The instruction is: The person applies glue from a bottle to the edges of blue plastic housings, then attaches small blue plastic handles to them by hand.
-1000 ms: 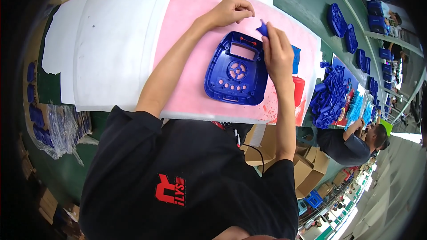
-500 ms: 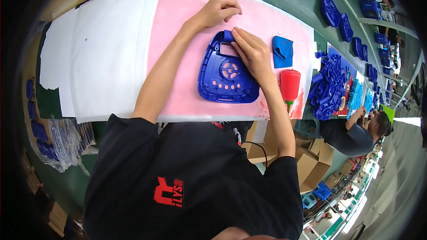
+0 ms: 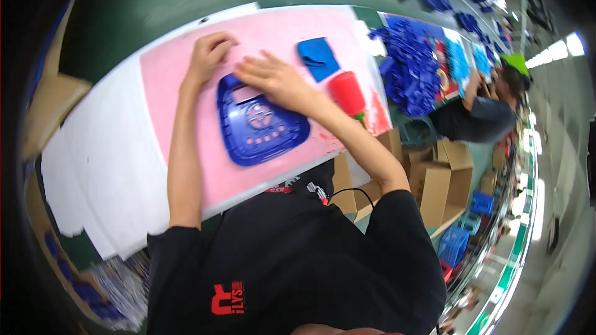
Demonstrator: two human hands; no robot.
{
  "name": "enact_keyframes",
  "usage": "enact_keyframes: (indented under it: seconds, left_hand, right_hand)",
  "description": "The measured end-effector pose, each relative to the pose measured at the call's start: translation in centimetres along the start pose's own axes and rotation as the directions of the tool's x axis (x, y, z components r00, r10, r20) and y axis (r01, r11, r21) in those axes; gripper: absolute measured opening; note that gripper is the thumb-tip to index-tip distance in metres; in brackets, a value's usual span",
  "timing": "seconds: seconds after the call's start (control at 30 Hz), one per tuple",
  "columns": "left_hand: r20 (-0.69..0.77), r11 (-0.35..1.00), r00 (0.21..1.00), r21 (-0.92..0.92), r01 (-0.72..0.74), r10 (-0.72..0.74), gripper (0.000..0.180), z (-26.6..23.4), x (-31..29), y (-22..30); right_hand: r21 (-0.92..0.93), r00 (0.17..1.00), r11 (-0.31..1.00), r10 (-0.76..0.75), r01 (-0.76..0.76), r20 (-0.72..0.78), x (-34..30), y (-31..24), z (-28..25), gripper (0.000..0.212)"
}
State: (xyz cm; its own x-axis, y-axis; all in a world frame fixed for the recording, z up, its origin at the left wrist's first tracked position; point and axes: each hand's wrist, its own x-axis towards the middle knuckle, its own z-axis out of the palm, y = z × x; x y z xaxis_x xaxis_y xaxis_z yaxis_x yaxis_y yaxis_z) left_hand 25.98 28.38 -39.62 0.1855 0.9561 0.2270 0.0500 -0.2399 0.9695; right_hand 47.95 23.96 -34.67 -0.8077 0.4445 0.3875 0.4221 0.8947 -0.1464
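A blue plastic housing shell (image 3: 241, 138) lies on a pink sheet (image 3: 162, 80), its ribbed inner side facing up. It has a handle opening at the far end, a round grille in the middle and a row of small holes. My right hand (image 3: 276, 82) rests over the shell's far right edge, fingers stretched out and slightly apart across the handle end. Beyond the shell's far left corner is my left hand (image 3: 212, 56), its fingers curled in. Whatever those fingers may hold is hidden.
Right of the shell lie a folded blue cloth (image 3: 317, 59) and a red bottle (image 3: 347, 93) with a green tip. Farther right is a heap of blue plastic parts (image 3: 406, 68), near a seated co-worker (image 3: 481, 111). Open cardboard boxes (image 3: 434, 189) stand below the table's right edge.
The whole view has swung, so the table and shell appear farther left and tilted. My right hand's fingers have spread somewhat over the shell's far end. My left hand remains curled near the far corner.
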Motion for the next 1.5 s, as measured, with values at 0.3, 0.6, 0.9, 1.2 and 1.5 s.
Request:
enact_keyframes:
  seconds: [0.3,0.6,0.9,1.2,1.5]
  left_hand:
    - [-0.052,0.991,0.996,-0.110,0.073,-0.079,0.031,-0.1,1.1,0.3]
    - [-0.328,0.875,0.929,-0.483,-0.009,-0.172,0.040,1.0,1.0,1.2]
    - [-0.275,0.967,0.948,-0.238,0.093,-0.159,0.020,0.8,1.2,0.3]
    - [-0.279,0.990,0.956,0.081,0.115,-0.088,0.016,1.5,-0.3,1.3]
    - [-0.076,0.695,0.995,0.719,0.011,0.062,0.005,4.4,0.0,1.8]
  right_hand:
    - [0.217,0.949,0.928,0.275,-0.304,0.153,0.2,2.8,-3.3,0.049]
    - [0.850,0.139,-0.017,0.985,-0.527,0.105,-3.0,12.3,-13.0,0.052]
    - [0.804,0.762,0.178,0.484,-0.567,0.430,-12.2,-2.1,-14.3,0.023]
    - [0.840,0.801,-0.325,0.287,-0.434,0.525,-24.6,-15.3,-5.1,0.033]
    - [0.851,0.851,-0.361,0.224,-0.380,0.475,-26.3,-8.8,-8.9,0.030]
